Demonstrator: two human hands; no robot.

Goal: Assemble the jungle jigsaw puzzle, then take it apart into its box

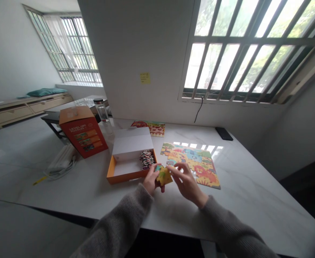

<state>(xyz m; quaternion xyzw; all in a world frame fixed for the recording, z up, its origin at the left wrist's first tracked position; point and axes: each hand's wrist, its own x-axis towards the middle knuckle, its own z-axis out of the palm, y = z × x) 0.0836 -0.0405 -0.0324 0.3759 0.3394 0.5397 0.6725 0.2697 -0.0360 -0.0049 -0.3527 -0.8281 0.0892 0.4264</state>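
Note:
Both of my hands hold a small stack of puzzle pieces [163,175], yellow and green with a blue edge, just above the white table [243,186]. My left hand [151,181] grips the stack's left side with curled fingers. My right hand [185,182] pinches its right edge with thumb and fingertips. A partly assembled colourful jigsaw [193,163] lies flat just beyond my right hand. An open orange box [127,163] with a white inside sits beside my left hand and holds a pile of loose pieces [146,158].
The orange box lid [82,132] stands at the left. A second finished puzzle [152,128] lies near the wall, a glass jar [102,109] behind the lid, and a black phone [224,133] at the far right. A white power strip [61,160] rests at the left edge.

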